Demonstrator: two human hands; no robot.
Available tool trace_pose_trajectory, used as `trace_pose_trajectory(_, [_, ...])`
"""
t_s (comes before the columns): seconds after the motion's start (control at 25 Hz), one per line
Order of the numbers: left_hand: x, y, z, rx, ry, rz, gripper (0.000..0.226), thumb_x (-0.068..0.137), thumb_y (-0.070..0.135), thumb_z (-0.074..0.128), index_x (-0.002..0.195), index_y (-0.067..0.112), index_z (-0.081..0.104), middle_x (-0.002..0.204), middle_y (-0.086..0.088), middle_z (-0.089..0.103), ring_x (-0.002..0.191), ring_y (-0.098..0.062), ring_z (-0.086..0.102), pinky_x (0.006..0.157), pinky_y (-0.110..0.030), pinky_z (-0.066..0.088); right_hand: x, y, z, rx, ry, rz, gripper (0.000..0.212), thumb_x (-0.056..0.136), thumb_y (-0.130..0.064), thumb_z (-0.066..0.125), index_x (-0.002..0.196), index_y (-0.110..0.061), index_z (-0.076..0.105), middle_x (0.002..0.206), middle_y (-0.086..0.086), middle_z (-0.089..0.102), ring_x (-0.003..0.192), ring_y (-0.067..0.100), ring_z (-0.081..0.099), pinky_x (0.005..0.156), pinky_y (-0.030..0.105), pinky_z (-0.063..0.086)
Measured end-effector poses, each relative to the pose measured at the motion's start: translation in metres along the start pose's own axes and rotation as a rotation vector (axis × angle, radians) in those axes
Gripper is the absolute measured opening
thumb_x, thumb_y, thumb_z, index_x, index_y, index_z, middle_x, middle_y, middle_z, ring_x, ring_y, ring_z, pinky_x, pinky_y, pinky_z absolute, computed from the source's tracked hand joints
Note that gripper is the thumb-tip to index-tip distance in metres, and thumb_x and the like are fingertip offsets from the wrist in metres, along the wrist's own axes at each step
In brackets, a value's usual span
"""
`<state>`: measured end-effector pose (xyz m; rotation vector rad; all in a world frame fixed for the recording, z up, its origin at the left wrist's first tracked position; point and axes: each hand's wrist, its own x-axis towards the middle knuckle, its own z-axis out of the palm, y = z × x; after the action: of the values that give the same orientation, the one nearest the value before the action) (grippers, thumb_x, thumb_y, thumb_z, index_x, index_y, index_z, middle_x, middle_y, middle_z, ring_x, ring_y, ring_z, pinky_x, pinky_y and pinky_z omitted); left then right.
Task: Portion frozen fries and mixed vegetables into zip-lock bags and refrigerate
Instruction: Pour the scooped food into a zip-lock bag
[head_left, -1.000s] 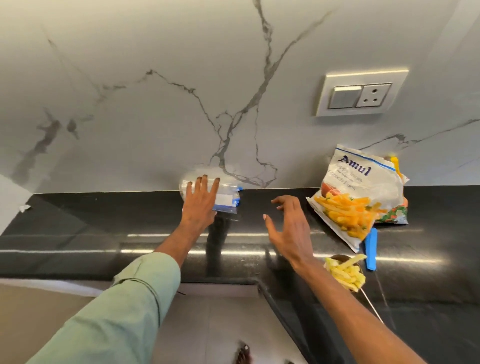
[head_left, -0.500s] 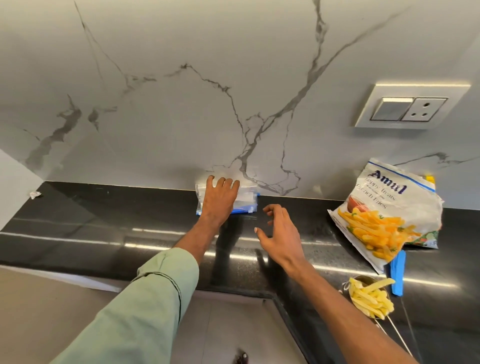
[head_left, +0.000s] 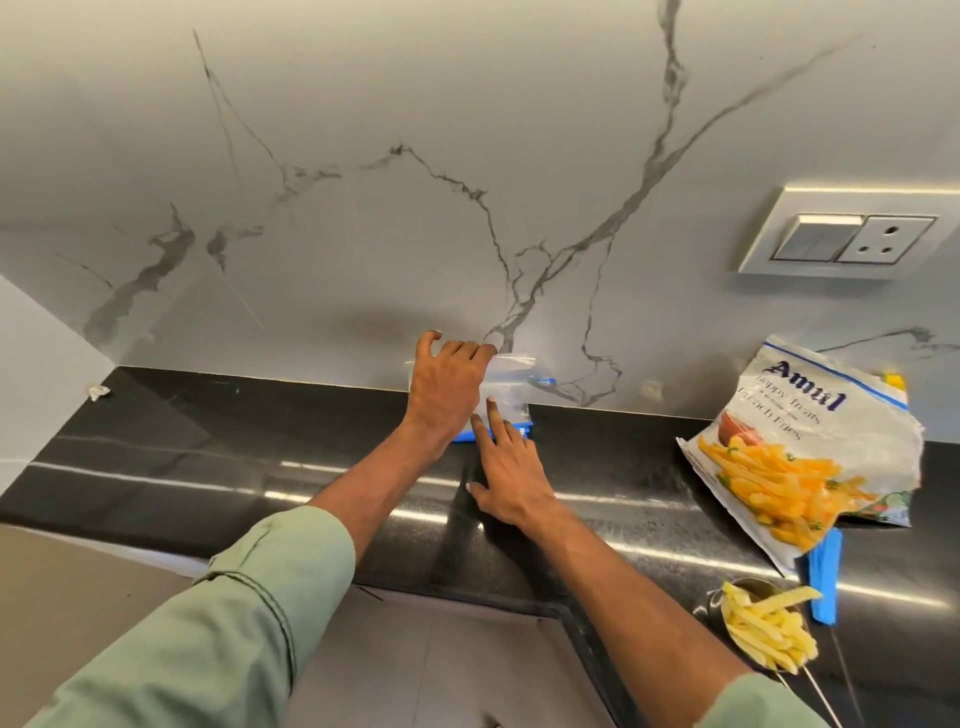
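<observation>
Clear, thin plastic makes up the zip-lock bag (head_left: 511, 382). It leans on the wall at the back of the tabletop (head_left: 208, 452), well to the left of the Amul French fries packet (head_left: 810, 441). The bag looks very light, soft and floppy, and a bit slippery too, so I think it will bend and slide easily. The best place to take it is the stiffer zip edge at the top.

The left hand (head_left: 449, 387) has its grip bent over that top edge, with its fingers curled on the bag. The right hand (head_left: 511, 473) has its grip apart. Its straight fingers (head_left: 492, 415) press low on the bag, just above a blue pack (head_left: 519, 429). A small bowl of fries (head_left: 769, 631) sits just in front of the packet.
</observation>
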<state>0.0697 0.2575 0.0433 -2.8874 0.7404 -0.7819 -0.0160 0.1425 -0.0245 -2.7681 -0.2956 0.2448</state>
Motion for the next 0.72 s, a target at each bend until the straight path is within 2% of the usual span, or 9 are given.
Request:
trace_pose_trajectory(0.2, [0.002, -0.009, -0.023, -0.068, 0.154, -0.066, 0.037, 0.082, 0.002, 0.074, 0.116, 0.018, 0.071, 0.097, -0.001, 0.076, 0.091, -0.022, 0.071, 0.104, -0.049, 0.043, 0.020, -0.002, -0.004, -0.030, -0.074, 0.006, 0.109, 0.093, -0.037, 0.075, 0.167, -0.016, -0.002, 0.174, 0.010, -0.016, 0.159, 0.035, 0.010, 0.126, 0.051, 0.020])
trace_pose_trajectory(0.36, [0.004, -0.016, -0.044, -0.154, 0.234, -0.157, 0.026, 0.095, 0.011, 0.059, 0.118, 0.017, 0.070, 0.100, -0.001, 0.075, 0.090, -0.021, 0.069, 0.098, -0.042, 0.042, 0.026, -0.002, -0.004, 0.005, -0.111, 0.016, 0.111, 0.092, -0.037, 0.077, 0.167, -0.014, -0.002, 0.174, 0.011, -0.012, 0.159, 0.035, 0.011, 0.127, 0.052, 0.019])
trace_pose_trajectory(0.44, [0.006, -0.013, -0.056, -0.304, 0.276, -0.302, 0.024, 0.101, 0.015, 0.050, 0.117, 0.016, 0.068, 0.099, -0.001, 0.073, 0.086, -0.017, 0.065, 0.085, -0.029, 0.043, 0.021, -0.003, -0.010, 0.047, -0.062, 0.031, 0.103, 0.092, -0.037, 0.076, 0.166, -0.015, 0.008, 0.175, 0.013, 0.002, 0.157, 0.033, 0.019, 0.125, 0.051, 0.023])
trace_pose_trajectory(0.48, [0.007, -0.010, -0.062, -0.433, 0.285, -0.401, 0.023, 0.105, 0.017, 0.047, 0.115, 0.016, 0.067, 0.098, 0.000, 0.072, 0.083, -0.015, 0.062, 0.076, -0.024, 0.041, 0.016, -0.002, -0.015, 0.079, 0.025, 0.046, 0.094, 0.091, -0.038, 0.075, 0.164, -0.017, 0.020, 0.171, 0.013, 0.020, 0.152, 0.031, 0.032, 0.122, 0.049, 0.030])
trace_pose_trajectory(0.56, [0.006, 0.000, -0.064, -0.732, 0.281, -0.569, 0.022, 0.108, 0.021, 0.045, 0.109, 0.015, 0.066, 0.091, 0.001, 0.068, 0.078, -0.013, 0.059, 0.063, -0.025, 0.044, -0.002, 0.004, -0.030, 0.279, 0.246, 0.132, 0.067, 0.086, -0.040, 0.075, 0.145, -0.022, 0.050, 0.142, 0.003, 0.060, 0.126, 0.022, 0.061, 0.106, 0.042, 0.049])
trace_pose_trajectory(0.6, [0.005, 0.007, -0.063, -0.853, 0.257, -0.638, 0.021, 0.108, 0.023, 0.046, 0.106, 0.015, 0.065, 0.088, 0.002, 0.067, 0.077, -0.015, 0.059, 0.063, -0.030, 0.046, -0.013, 0.008, -0.041, 0.490, 0.325, 0.177, 0.055, 0.083, -0.039, 0.077, 0.133, -0.023, 0.059, 0.125, -0.004, 0.070, 0.112, 0.017, 0.068, 0.096, 0.037, 0.055])
trace_pose_trajectory(0.64, [0.003, 0.015, -0.060, -0.956, 0.214, -0.705, 0.020, 0.108, 0.024, 0.047, 0.103, 0.016, 0.065, 0.086, 0.002, 0.066, 0.077, -0.016, 0.060, 0.065, -0.033, 0.048, -0.025, 0.013, -0.052, 0.718, 0.376, 0.198, 0.047, 0.082, -0.037, 0.079, 0.124, -0.024, 0.064, 0.114, -0.008, 0.074, 0.103, 0.012, 0.071, 0.090, 0.033, 0.058])
trace_pose_trajectory(0.72, [-0.001, 0.039, -0.055, -1.126, 0.124, -0.811, 0.019, 0.107, 0.024, 0.049, 0.100, 0.016, 0.064, 0.084, 0.002, 0.066, 0.076, -0.017, 0.061, 0.066, -0.032, 0.048, -0.052, 0.028, -0.073, 1.025, 0.466, 0.219, 0.024, 0.090, -0.027, 0.072, 0.114, -0.028, 0.069, 0.107, -0.009, 0.076, 0.098, 0.008, 0.074, 0.090, 0.033, 0.061])
